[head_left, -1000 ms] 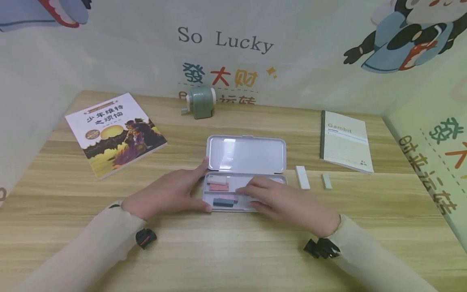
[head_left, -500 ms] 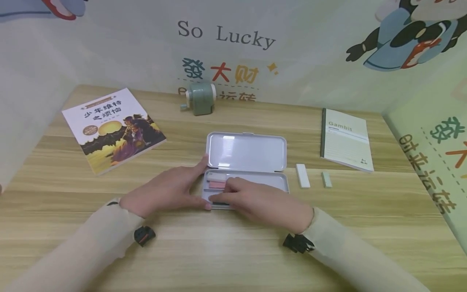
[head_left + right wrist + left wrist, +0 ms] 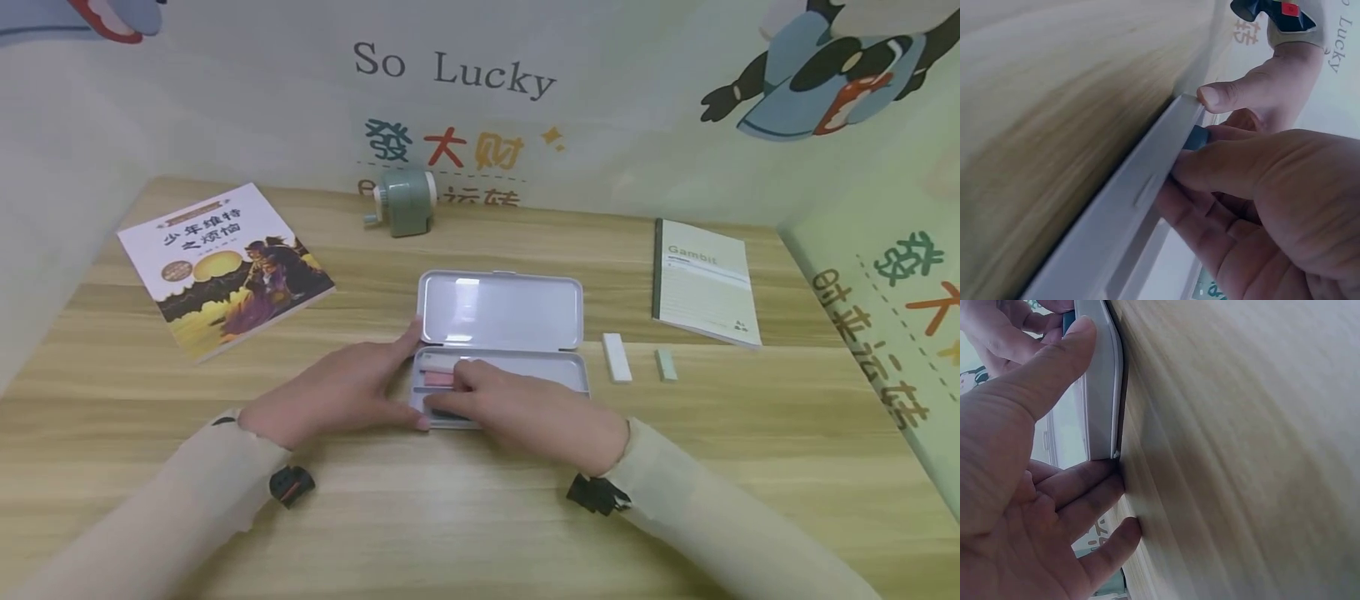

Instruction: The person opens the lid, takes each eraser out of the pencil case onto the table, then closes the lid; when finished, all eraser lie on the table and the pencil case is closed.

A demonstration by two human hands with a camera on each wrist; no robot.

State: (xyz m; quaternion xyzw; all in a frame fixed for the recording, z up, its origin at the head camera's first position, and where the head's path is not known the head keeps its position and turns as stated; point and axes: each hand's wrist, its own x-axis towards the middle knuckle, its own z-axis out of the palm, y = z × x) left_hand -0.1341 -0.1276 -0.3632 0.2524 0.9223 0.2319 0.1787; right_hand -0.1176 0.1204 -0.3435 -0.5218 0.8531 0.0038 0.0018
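Note:
An open white pencil case (image 3: 501, 310) lies on the wooden table, its lid tipped back. My left hand (image 3: 337, 392) is spread against the case's left end. In the left wrist view, its thumb (image 3: 1063, 359) touches the front wall and its fingertips touch the end. My right hand (image 3: 536, 408) reaches into the near compartment, pinching a dark blue block, probably an eraser (image 3: 1196, 137), between thumb and fingers. A pink eraser (image 3: 438, 378) and a whitish one (image 3: 437, 363) lie in the far compartment, partly covered by that hand.
Right of the case lie a white eraser (image 3: 617, 357) and a small pale green one (image 3: 666, 364). A notebook (image 3: 707, 281) lies behind them. A green pencil sharpener (image 3: 409, 202) stands at the back, and a picture-covered book (image 3: 227, 271) lies at left.
My right hand has moved left inside the case and its fingers have closed on the dark blue block. My left hand has stayed at the case's left end.

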